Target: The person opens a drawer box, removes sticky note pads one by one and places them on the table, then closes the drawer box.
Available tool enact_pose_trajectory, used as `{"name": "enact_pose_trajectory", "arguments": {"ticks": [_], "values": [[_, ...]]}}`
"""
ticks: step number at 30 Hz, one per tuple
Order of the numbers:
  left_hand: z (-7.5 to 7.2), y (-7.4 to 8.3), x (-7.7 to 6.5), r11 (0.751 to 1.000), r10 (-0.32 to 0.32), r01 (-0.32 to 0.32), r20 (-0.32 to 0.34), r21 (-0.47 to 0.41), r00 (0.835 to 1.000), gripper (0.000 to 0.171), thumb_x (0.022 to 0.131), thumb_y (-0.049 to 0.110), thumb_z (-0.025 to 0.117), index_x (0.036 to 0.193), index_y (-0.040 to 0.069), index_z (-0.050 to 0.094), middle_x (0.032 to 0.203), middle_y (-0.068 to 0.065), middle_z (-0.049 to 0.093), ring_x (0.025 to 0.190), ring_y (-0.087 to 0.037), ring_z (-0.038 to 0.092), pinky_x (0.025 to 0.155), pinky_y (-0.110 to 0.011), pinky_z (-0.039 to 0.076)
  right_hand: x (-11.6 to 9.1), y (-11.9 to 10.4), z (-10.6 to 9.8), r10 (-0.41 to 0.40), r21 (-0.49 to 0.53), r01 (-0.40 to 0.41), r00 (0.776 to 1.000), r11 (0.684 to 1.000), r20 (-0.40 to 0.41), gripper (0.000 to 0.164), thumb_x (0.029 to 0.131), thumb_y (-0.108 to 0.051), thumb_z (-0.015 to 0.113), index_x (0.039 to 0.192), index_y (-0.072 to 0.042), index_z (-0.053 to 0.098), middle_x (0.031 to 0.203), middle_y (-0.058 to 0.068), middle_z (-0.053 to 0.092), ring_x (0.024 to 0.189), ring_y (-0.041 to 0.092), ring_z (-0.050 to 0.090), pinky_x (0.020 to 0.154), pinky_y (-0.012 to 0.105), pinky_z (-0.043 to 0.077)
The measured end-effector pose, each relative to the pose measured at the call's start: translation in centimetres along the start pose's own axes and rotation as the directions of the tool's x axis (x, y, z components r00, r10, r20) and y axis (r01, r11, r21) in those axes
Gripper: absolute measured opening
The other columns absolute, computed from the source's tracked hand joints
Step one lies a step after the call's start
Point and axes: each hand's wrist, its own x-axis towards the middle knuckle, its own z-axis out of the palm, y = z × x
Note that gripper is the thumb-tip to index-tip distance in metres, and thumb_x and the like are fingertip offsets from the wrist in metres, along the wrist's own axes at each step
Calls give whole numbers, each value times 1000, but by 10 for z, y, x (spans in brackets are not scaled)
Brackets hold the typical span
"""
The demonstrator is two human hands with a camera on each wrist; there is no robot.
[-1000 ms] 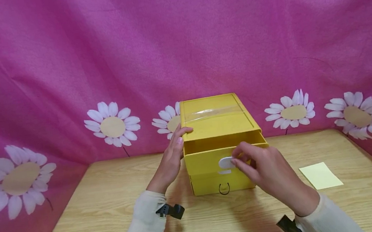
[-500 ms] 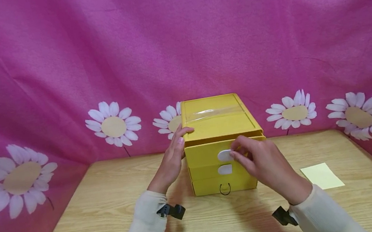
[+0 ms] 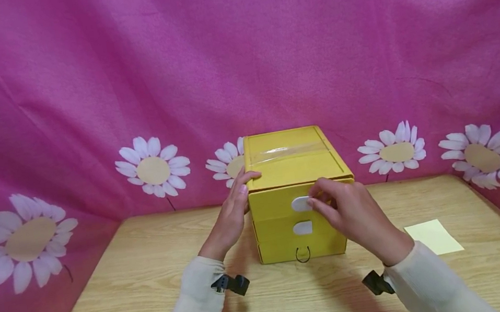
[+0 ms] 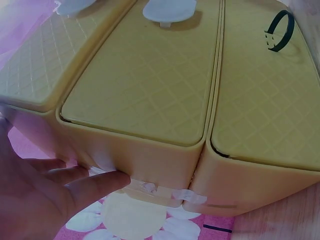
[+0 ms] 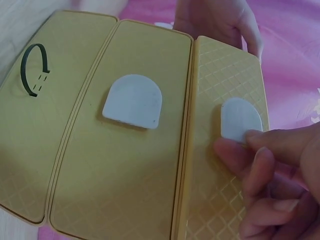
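Observation:
A yellow box of stacked drawers (image 3: pixel 298 163) stands on the table, three drawer fronts facing me. My right hand (image 3: pixel 357 215) pinches the white handle (image 3: pixel 301 204) of the top drawer (image 3: pixel 270 204) between thumb and fingers. That drawer sits nearly flush under the box's top, a thin gap along its upper edge. On the middle drawer is a similar white handle (image 5: pixel 133 101); a thin black loop (image 4: pixel 281 31) serves the bottom one. My left hand (image 3: pixel 229 219) rests against the box's left side with fingers extended, one fingertip over the top edge.
A pale yellow square of paper (image 3: pixel 433 237) lies to the right on the wooden table (image 3: pixel 154 295). Clear tape (image 3: pixel 287 151) crosses the box's top. Behind hangs a pink cloth (image 3: pixel 235 47) printed with white daisies.
The top drawer has slid inward from partly pulled out to nearly flush, my right hand moving away from me with its handle. My left hand has stayed at the box's side.

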Motion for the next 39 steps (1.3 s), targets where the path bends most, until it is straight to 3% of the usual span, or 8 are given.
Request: {"name": "enact_pose_trajectory", "arguments": {"ticks": [8,24,39], "values": [[1,-36,10,1000,29,-29,-42,-2,999,41,103,50,24,138,38,40,159,9,8,143,-24,19,102,-63,33,3,2,1,25,12,-25,1000,1000,10,7,86,-11,73,88,-13,66,71,-5,65,54,7,48,48,23,41],[1,-36,10,999,36,-35,-39,12,999,41,103,49,23,138,38,41,160,8,7,143,-25,18,101,-64,33,5,3,3,33,12,-33,999,999,2,8,87,-11,72,88,-14,65,70,-4,64,54,8,47,48,24,39],[1,-38,11,999,38,-38,-42,5,998,41,103,51,24,138,38,41,159,9,8,143,-27,19,101,-65,33,5,4,4,44,25,-43,999,999,-9,7,87,-11,71,90,-13,65,73,-3,67,57,8,52,52,25,44]]}}
